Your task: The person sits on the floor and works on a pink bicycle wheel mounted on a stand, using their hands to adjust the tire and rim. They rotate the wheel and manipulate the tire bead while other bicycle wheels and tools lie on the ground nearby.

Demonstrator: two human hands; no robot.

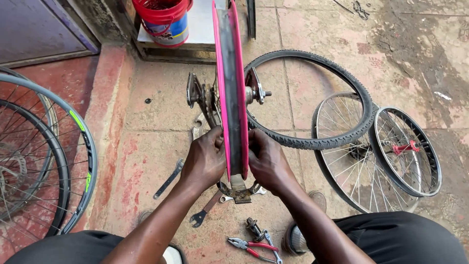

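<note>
Fingers [216, 141] of the left hand [205, 159] curl and press on one side of the pink wheel [232, 88], and the right hand [266, 161] presses on the other side. Both hands squeeze the rim near its low edge. The wheel stands up on its edge in a bike frame [202, 98] turned upside down on the floor [146, 151].

From the head view, the pink rim has a dark strip in its groove but no tyre on it yet. A black tyre [312, 98] lies loose on the floor, just to the right, leaning over two bare spoked wheels [376, 151]. So the tyre looks off, and putting one on looks like the part left to do.

Tools lie near the knees: a flat spanner [168, 178], another spanner [204, 210] and red pliers [251, 247]. More wheels [44, 156] rest at the left. A red bucket [163, 19] sits on a low stand at the top.
</note>
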